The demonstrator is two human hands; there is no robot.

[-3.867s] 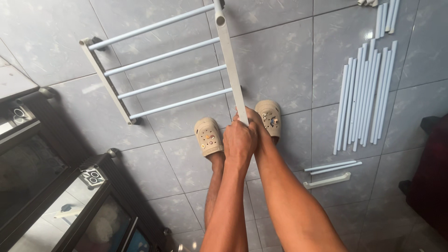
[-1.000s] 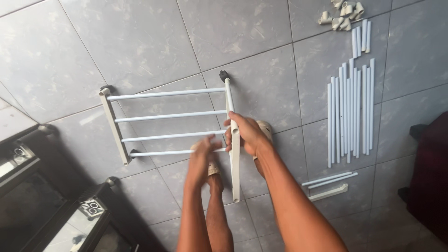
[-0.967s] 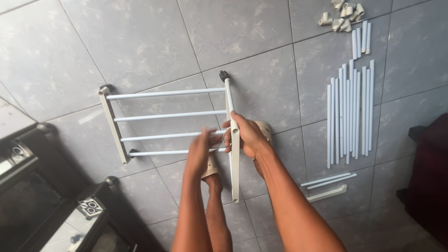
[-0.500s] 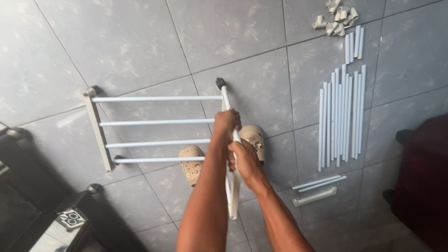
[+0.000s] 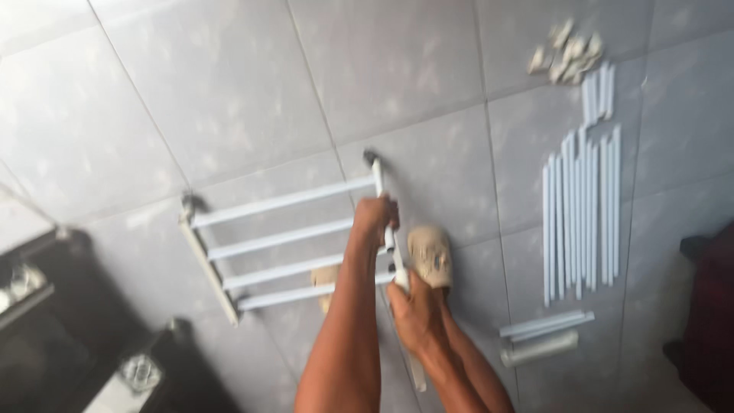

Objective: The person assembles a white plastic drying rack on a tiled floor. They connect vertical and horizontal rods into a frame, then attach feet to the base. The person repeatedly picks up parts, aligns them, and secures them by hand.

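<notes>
A white tube rack (image 5: pixel 279 248) with several rungs between two side rails lies on the grey tiled floor. Both my hands grip its right side rail (image 5: pixel 380 177). My left hand (image 5: pixel 375 218) is closed on the rail higher up, near the rung joints. My right hand (image 5: pixel 417 310) is closed on the same rail lower down, toward its near end. My foot in a beige slipper (image 5: pixel 430 256) stands just right of the rail. The other slipper (image 5: pixel 325 277) is mostly hidden behind my left arm.
A row of long white tubes (image 5: pixel 581 222) lies on the floor at the right, with a pile of small pale connectors (image 5: pixel 566 53) above it. Short tubes (image 5: pixel 547 325) and a grey cylinder (image 5: pixel 539 348) lie below. Black furniture (image 5: pixel 53 329) stands at the lower left, a dark object (image 5: pixel 707 306) at the right edge.
My left hand has gone from the rungs to the side rail and slid up it. My right hand has kept hold of the rail, now lower down. The view has shifted.
</notes>
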